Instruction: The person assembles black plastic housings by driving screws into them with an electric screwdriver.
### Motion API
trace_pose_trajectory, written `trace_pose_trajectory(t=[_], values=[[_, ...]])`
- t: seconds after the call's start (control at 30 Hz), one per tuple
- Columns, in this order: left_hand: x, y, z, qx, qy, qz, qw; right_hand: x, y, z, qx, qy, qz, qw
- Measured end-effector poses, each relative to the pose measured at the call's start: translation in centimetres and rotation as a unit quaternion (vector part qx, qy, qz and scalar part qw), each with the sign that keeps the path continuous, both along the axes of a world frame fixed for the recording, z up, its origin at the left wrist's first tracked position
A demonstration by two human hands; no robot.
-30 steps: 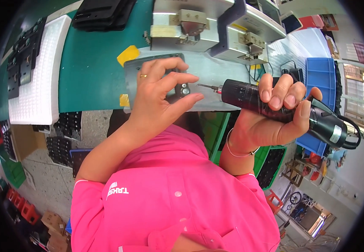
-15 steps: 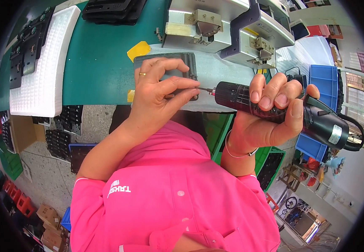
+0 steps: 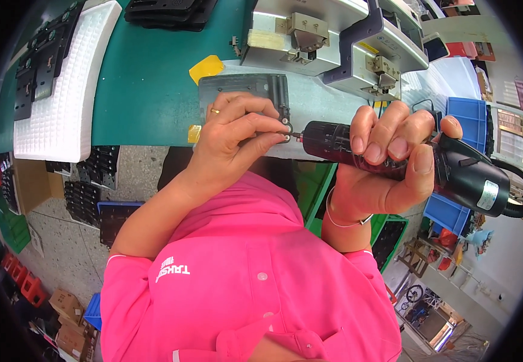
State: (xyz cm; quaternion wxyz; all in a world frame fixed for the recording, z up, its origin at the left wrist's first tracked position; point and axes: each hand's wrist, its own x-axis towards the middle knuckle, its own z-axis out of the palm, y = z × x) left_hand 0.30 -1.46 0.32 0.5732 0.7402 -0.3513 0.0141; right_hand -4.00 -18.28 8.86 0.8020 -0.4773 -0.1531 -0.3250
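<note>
My right hand (image 3: 394, 160) is wrapped round a black electric screwdriver (image 3: 333, 142), held nearly level with its bit pointing left. Thumb and forefinger of my left hand (image 3: 237, 130) pinch at the bit's tip; whatever small piece sits between them is too small to make out. Behind the left hand lies a dark grey plastic plate (image 3: 246, 84) with a ribbed right side, partly covered by my fingers. Small pale round parts (image 3: 286, 129) show at its lower right corner, right by the fingertips.
Two metal dispenser-like machines (image 3: 300, 39) (image 3: 376, 66) stand at the back right. Yellow tape pieces (image 3: 207, 69) lie around the plate on the green tabletop (image 3: 147, 78). At left is a white foam tray (image 3: 71, 90) with black parts (image 3: 38, 72). Blue bins (image 3: 467, 123) stand at right.
The screwdriver has shifted slightly left, closer to my left fingertips. My left hand still pinches at the bit, and the whole bench view has slid a little.
</note>
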Motion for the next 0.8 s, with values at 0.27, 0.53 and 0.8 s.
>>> trace_pose_trajectory(t=[0.27, 0.53, 0.8], values=[[-0.5, 1.6, -0.2, 0.017, 0.017, 0.026, 0.999, 1.0, 1.7, -0.3, -0.074, 0.033, 0.038, 0.996], [-0.6, 3.0, -1.0, 0.03, -0.01, 0.079, 0.996, 1.3, 2.7, -0.6, -0.112, 0.038, 0.04, 0.992], [-0.8, 3.9, -1.0, 0.091, -0.02, 0.088, 0.992, 2.0, 3.6, -1.5, -0.105, 0.052, 0.041, 0.992]])
